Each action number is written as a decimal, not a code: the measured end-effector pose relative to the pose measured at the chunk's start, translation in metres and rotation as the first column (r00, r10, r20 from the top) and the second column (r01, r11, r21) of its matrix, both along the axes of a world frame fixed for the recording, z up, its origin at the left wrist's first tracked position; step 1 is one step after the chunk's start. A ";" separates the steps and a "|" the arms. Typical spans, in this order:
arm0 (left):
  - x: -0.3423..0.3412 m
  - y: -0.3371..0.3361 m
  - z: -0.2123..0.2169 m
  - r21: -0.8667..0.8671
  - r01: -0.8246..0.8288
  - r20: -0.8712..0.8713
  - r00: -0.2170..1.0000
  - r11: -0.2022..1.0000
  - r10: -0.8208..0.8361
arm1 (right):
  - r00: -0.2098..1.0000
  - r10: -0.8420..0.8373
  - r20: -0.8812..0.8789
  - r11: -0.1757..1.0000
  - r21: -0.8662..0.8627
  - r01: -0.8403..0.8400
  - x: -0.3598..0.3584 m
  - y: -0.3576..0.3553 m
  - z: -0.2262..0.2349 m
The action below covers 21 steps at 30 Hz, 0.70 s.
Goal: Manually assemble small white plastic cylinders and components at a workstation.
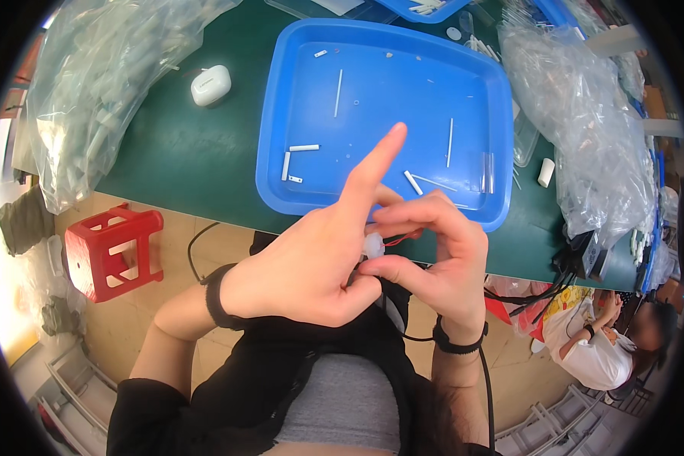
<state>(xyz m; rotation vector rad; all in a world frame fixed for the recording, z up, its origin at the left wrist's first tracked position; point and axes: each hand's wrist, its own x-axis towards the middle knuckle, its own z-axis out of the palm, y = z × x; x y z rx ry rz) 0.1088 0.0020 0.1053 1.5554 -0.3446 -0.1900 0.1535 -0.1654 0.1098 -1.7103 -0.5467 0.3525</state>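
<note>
My left hand (304, 262) is closed near the tray's front edge, its index finger stretched out over the tray. Between the two hands sits a small translucent white part (373, 245) with thin red wires (397, 241). My left thumb and curled fingers grip this part from the left. From the right, my right hand (454, 254) pinches at it with thumb and fingertips, close to the wires. The fingers partly hide the part, so its full shape does not show. Beyond the hands lies a blue plastic tray (270, 144) holding short white tubes (304, 147) and thin white sticks (338, 93).
The green table (178, 152) carries a white rounded case (210, 85), a large clear plastic bag (106, 91) at left and another plastic bag (585, 121) at right. A red stool (114, 251) stands on the floor at left. Another person (596, 349) is at lower right.
</note>
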 end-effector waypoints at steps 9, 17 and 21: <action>-0.002 0.025 0.007 -0.064 0.049 -0.179 0.982 0.997 -0.060 | 0.996 -0.061 0.059 0.998 0.000 0.062 0.003 -0.011 -0.001; -0.008 0.035 0.009 0.119 -0.044 -0.197 0.978 0.992 0.067 | 0.990 -0.132 -0.041 0.985 0.107 0.135 0.001 -0.011 -0.004; -0.011 0.032 0.012 -0.015 -0.070 -0.300 0.952 0.997 0.062 | 0.990 -0.086 -0.107 0.971 0.214 0.108 -0.003 -0.014 0.002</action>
